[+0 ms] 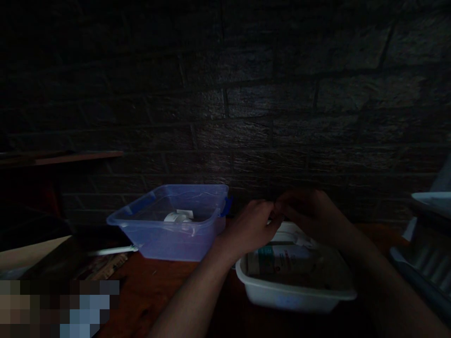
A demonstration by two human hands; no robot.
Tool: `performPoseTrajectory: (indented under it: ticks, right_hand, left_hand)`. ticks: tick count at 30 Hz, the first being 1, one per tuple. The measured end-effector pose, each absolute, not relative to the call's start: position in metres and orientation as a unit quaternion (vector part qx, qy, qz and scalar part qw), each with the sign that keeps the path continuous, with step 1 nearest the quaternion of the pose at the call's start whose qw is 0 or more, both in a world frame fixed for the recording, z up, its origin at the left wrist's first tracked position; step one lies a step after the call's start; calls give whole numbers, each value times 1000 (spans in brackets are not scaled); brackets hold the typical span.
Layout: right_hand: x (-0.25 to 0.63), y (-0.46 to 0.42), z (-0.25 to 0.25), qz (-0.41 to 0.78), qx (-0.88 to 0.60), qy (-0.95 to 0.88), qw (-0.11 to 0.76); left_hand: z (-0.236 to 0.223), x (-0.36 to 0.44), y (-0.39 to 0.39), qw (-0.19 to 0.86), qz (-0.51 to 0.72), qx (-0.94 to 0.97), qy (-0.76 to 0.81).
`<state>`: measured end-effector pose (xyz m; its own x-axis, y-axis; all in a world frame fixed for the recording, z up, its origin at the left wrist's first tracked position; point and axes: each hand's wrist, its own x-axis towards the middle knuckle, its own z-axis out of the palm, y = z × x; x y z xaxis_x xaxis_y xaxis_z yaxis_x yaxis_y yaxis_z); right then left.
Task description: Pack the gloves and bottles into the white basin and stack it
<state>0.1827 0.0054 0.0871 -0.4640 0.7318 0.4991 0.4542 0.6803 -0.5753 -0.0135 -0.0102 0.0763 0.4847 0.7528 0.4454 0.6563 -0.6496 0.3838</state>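
Above the back rim of a white plastic basin, my two hands meet at the fingertips. My left hand is closed, thumb pressed toward the fingers. My right hand is also closed in a pinch, its fingertips touching or nearly touching the left ones. Whatever is between them is too dark and small to make out. Inside the basin lies a package with a green and white label, and a crumpled white piece is near the back, just under my right hand.
Left of the basin stands a clear bluish plastic bin with a white roll-like item inside. A brick wall rises behind the wooden table. An open cardboard box is at left; a ribbed dark object stands at right.
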Motion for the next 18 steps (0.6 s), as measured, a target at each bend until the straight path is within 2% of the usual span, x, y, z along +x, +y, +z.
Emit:
performPoseTrajectory:
  ticks: [9, 15, 18]
  right_hand:
    - [159, 0, 89, 178, -341, -844, 374]
    - [116, 9, 116, 144, -319, -886, 305]
    - [80, 21, 135, 89, -317, -903, 275]
  left_hand:
    - [80, -27, -16, 49, 268, 852, 447]
    - [96, -78, -15, 0, 217, 856, 469]
    - [111, -116, -6, -20, 182, 852, 490]
